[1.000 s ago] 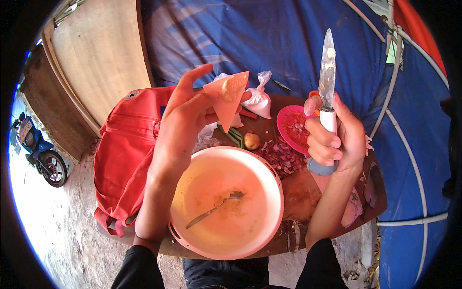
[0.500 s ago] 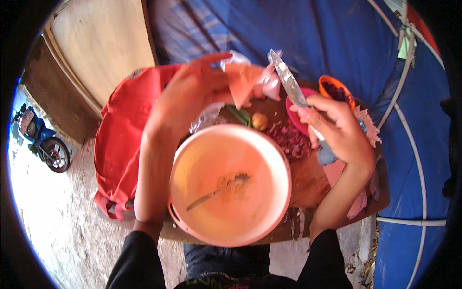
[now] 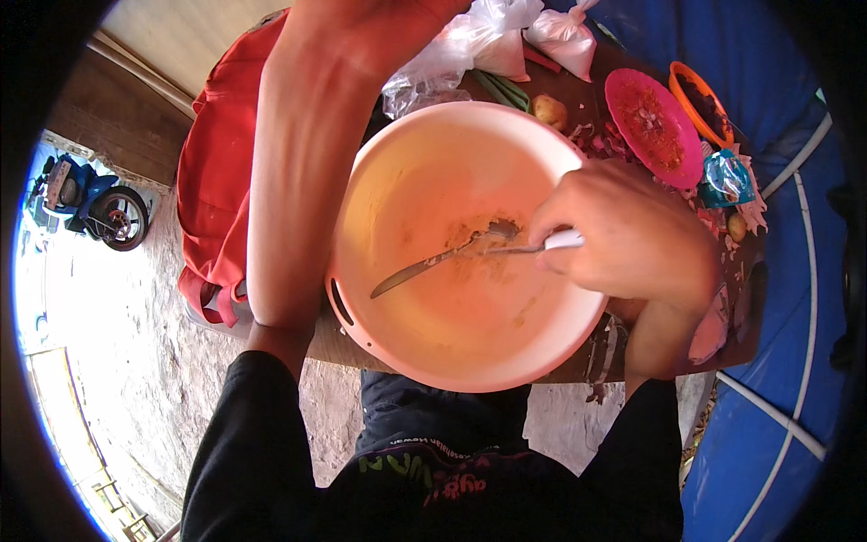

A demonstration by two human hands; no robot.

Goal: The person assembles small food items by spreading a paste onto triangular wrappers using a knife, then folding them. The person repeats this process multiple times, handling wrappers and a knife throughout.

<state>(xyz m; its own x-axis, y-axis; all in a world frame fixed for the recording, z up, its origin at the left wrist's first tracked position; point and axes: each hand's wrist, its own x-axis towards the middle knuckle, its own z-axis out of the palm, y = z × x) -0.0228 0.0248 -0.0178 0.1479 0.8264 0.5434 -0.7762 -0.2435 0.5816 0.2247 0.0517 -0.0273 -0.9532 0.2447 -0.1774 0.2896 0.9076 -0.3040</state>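
Note:
A wide pale basin (image 3: 470,357) stands on the table in front of me. A spoon (image 3: 420,273) with brown residue at its bowl end lies inside, beside a patch of brown crumbs. My right hand (image 3: 632,235) is closed round the white handle of a knife (image 3: 562,240), whose blade points left, low over the basin. My left hand (image 3: 388,32) reaches to the far edge of the view, near the clear plastic bags (image 3: 488,41); its fingers are cut off or hidden.
Beyond the basin lie a knotted bag of white stuff (image 3: 567,41), a potato-like vegetable (image 3: 548,111) and green stalks (image 3: 502,90). At right are a pink plate (image 3: 632,99) of chopped bits, an orange bowl (image 3: 691,77) and a teal packet (image 3: 725,178). A red backpack (image 3: 212,199) lies left.
The knife has come down from the raised position to the basin with my right hand. My left hand has moved farther away, out toward the top edge. The view has tilted down.

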